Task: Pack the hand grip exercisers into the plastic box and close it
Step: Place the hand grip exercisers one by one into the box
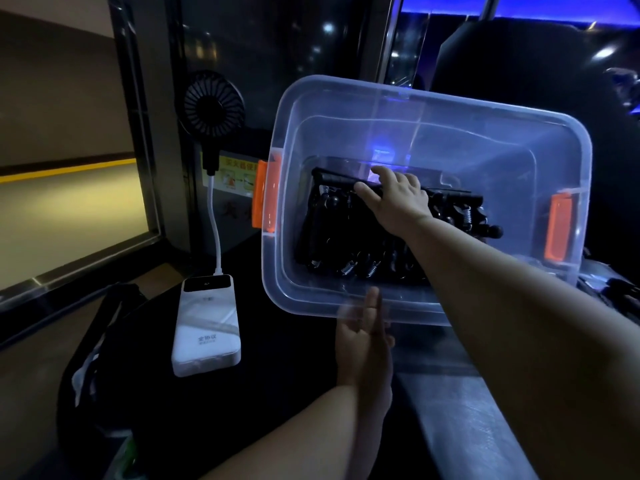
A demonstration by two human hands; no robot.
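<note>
Inside the open-topped clear plastic box [450,109] on the dark tabletop [277,393], the right hand [398,199] lies on the heap of black hand grip exercisers [346,244]. Whether its fingers curl round one cannot be told. The left hand [363,341], fingers straight and blurred, is at the box's near rim. A white power bank [207,327] lies to the left.

A: What surrounds the scene?

B: A dim room. At nine o'clock there is a beige wall [69,220] crossed by a yellow stripe [69,171] and edged by a dark metal frame [136,116]. At twelve o'clock is dark glass [277,39] dotted with small light reflections.

A: Any brighter light?

B: A blue glow [519,6] at one o'clock, along the top edge. A black tabletop [277,393] spreads from six to seven o'clock.
</note>
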